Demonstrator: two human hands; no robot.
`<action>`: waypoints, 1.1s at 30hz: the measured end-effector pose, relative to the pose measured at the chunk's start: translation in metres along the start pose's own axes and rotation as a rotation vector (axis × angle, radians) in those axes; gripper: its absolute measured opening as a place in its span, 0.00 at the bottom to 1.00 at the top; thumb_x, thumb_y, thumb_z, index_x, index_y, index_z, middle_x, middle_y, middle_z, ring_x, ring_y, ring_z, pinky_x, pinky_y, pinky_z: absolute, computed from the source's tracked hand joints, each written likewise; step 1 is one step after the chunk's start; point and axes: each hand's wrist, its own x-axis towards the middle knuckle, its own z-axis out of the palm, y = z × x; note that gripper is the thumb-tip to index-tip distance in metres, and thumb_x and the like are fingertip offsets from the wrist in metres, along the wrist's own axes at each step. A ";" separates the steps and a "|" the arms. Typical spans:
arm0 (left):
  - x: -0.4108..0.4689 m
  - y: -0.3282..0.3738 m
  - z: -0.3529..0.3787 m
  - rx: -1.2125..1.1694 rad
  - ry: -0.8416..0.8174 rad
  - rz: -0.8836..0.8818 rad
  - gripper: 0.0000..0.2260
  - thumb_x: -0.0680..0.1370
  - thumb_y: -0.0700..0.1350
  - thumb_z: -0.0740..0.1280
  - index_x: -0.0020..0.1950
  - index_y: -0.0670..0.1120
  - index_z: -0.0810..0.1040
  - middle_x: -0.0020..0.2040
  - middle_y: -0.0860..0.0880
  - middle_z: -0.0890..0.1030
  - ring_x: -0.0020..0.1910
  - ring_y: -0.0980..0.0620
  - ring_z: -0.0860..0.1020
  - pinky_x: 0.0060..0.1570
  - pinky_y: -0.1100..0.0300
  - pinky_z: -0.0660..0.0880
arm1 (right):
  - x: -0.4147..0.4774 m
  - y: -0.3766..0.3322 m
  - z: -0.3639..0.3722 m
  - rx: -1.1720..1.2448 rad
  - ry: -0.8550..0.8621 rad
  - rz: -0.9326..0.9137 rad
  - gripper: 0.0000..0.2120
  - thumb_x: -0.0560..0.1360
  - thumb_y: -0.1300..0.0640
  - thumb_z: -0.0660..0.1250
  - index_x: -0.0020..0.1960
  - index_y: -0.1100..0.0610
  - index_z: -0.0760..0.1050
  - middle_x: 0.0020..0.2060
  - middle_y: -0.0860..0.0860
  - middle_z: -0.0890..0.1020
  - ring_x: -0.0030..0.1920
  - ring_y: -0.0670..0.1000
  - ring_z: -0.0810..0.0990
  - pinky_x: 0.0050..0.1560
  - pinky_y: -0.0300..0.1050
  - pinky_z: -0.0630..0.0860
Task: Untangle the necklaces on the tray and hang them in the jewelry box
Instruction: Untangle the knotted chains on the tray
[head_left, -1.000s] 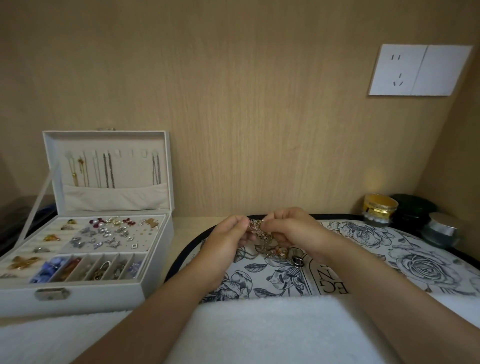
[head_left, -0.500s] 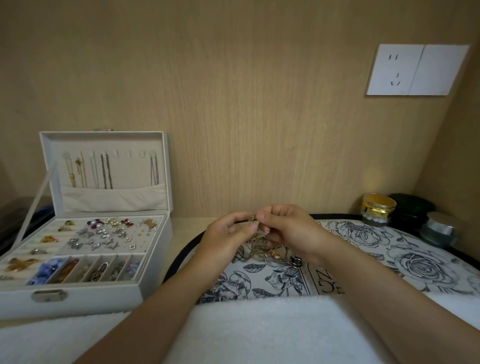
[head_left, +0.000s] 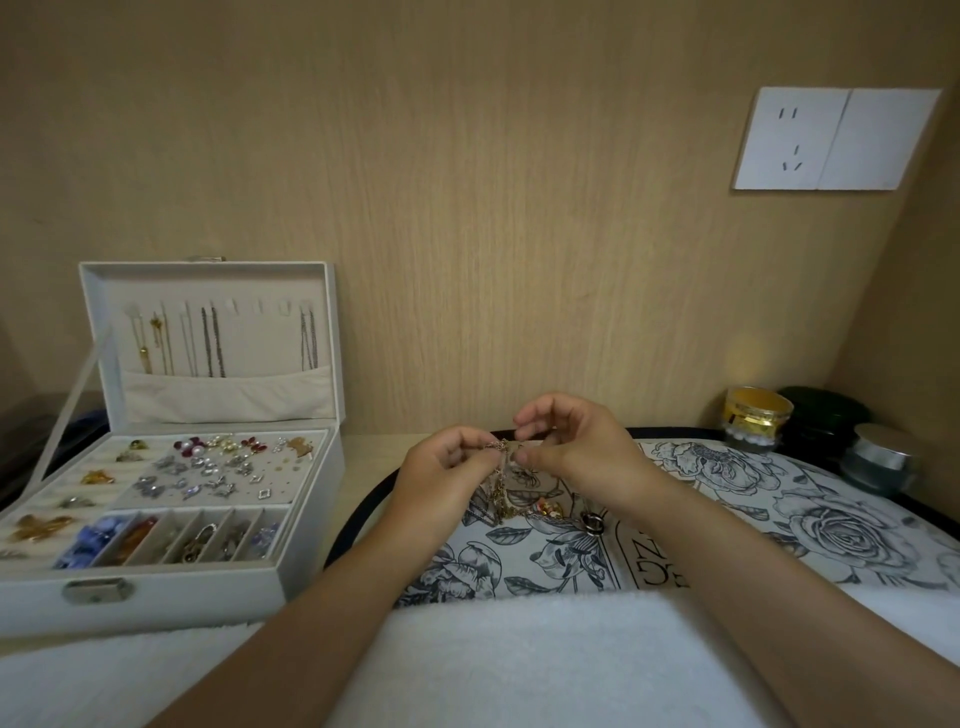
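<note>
A knot of thin gold and silver necklaces (head_left: 500, 486) hangs between my hands above the flower-printed tray (head_left: 810, 525). My left hand (head_left: 447, 480) pinches the chains near their top. My right hand (head_left: 569, 447) pinches them just to the right, its upper fingers spread. The lower ends, with a small pendant and a dark ring (head_left: 592, 522), rest on the tray. At the left, the white jewelry box (head_left: 171, 587) stands open. Several necklaces (head_left: 213, 340) hang from hooks inside its raised lid.
The box's lower trays hold several earrings and brooches. A gold jar (head_left: 757, 415), a dark jar (head_left: 823, 421) and a silver-lidded jar (head_left: 878, 460) stand at the back right. A white towel (head_left: 519, 660) lies in front. A wooden wall with a socket (head_left: 836, 137) closes the back.
Both hands have lifted the tangled chains a little higher off the tray. The right hand's upper fingers have spread apart.
</note>
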 end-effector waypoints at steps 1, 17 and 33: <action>0.000 0.000 0.000 0.002 0.003 -0.002 0.02 0.76 0.40 0.71 0.47 0.46 0.83 0.43 0.45 0.85 0.42 0.52 0.82 0.50 0.55 0.77 | 0.000 0.000 -0.001 -0.035 0.006 -0.036 0.12 0.71 0.68 0.76 0.46 0.53 0.81 0.40 0.50 0.83 0.35 0.46 0.77 0.41 0.42 0.78; -0.001 -0.002 0.000 0.091 -0.014 0.082 0.05 0.74 0.41 0.73 0.43 0.51 0.83 0.41 0.44 0.83 0.40 0.48 0.79 0.46 0.54 0.77 | -0.007 -0.008 0.001 -0.002 -0.098 0.140 0.07 0.73 0.58 0.76 0.49 0.60 0.85 0.28 0.44 0.81 0.28 0.38 0.75 0.32 0.32 0.72; 0.000 0.000 -0.003 0.074 0.034 0.142 0.04 0.76 0.42 0.73 0.46 0.50 0.84 0.45 0.44 0.84 0.45 0.46 0.81 0.47 0.60 0.78 | -0.004 -0.006 -0.002 0.155 -0.131 0.186 0.11 0.74 0.55 0.74 0.54 0.58 0.85 0.45 0.52 0.87 0.30 0.45 0.74 0.36 0.39 0.73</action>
